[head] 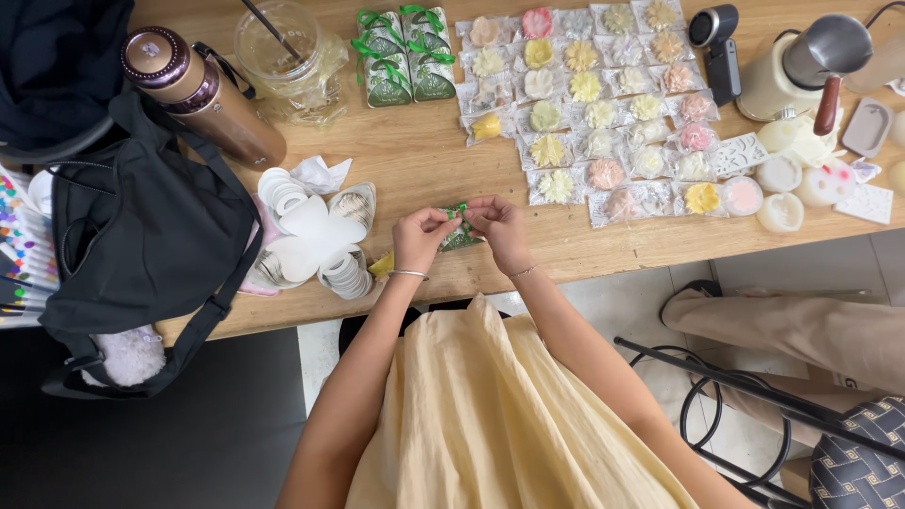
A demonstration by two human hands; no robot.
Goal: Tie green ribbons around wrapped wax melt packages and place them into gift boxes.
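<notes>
Far left: a black bag (141, 236) slumps over the edge of the wooden table (415, 151), with a bronze flask (203, 94) lying tilted just above it. Next, a clear plastic cup (283, 47) with a straw. Below that, a pile of white paper liners and round stickers (316, 240) near the table's front edge.

Centre: left hand (419, 240), thin bracelet on the wrist, fingertips pinched on the left end of a small green packet (460, 231). The packet sits between the two hands, close to the front edge of the table, mostly covered by fingers; only green wrap and a bit of ribbon show. Right hand (501, 231) pinches the right end, knuckles up, touching the packet. Both hands nearly meet over it.

Above, well apart from the hands: two finished green packets with ribbon bows (407, 57). Right of those, rows of flower-shaped pieces in clear wrappers (594, 104), yellow, white, pink. Further right, a black handheld device (716, 47), then white moulds (782, 179) and a cream appliance (801, 66).
</notes>
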